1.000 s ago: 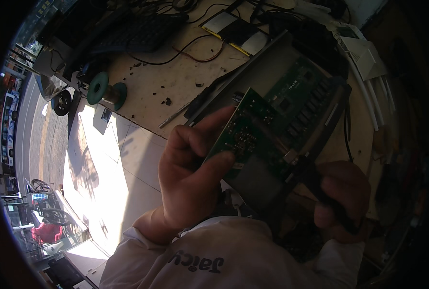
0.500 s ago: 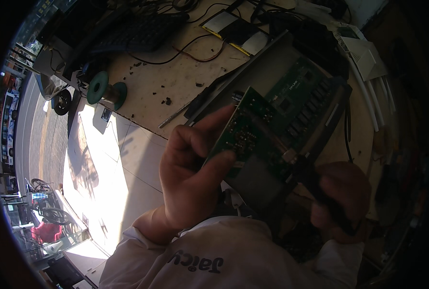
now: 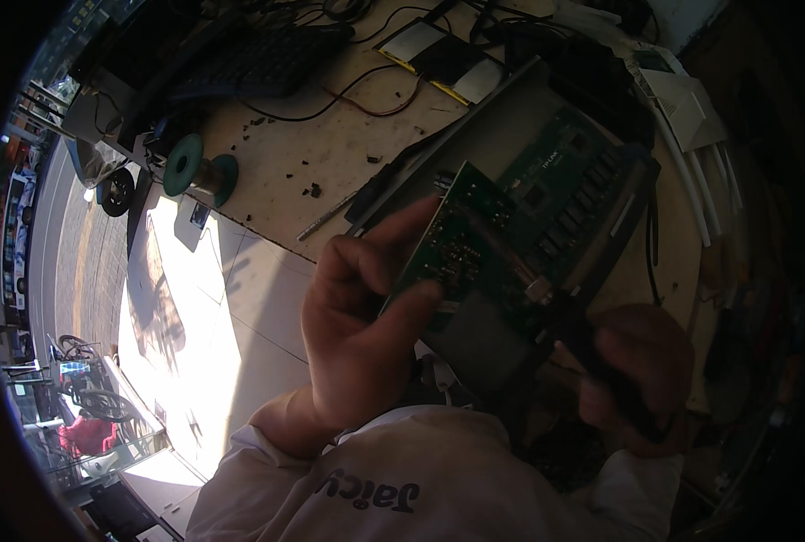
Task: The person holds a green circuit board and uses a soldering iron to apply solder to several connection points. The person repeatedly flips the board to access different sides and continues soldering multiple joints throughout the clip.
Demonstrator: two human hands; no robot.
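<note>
While the left hand (image 3: 353,334) pinches a small green circuit board (image 3: 456,257) by its left edge, thumb on the dotted face and fingers behind, the right hand (image 3: 642,361) is closed around the black handle of what looks like a soldering iron (image 3: 537,287). Its slim metal barrel reaches over that board from the right; shadow hides whether the tip touches. Good work here probably calls for a firm, steady tilt of the thin, stiff board, the thumb well clear of the barrel, and a light, controlled slant of the iron so neighbouring points stay untouched. Just beyond the board and to its right, a larger green board (image 3: 539,188) with blocky dark parts lies in a smooth grey metal case (image 3: 502,117). Left of the board, a round-flanged green spool (image 3: 183,165) sits near the edge of the pale, crumb-strewn table (image 3: 339,135). Farthest beyond the board, flat silver-and-black packs (image 3: 420,43) show thin yellow edges.
</note>
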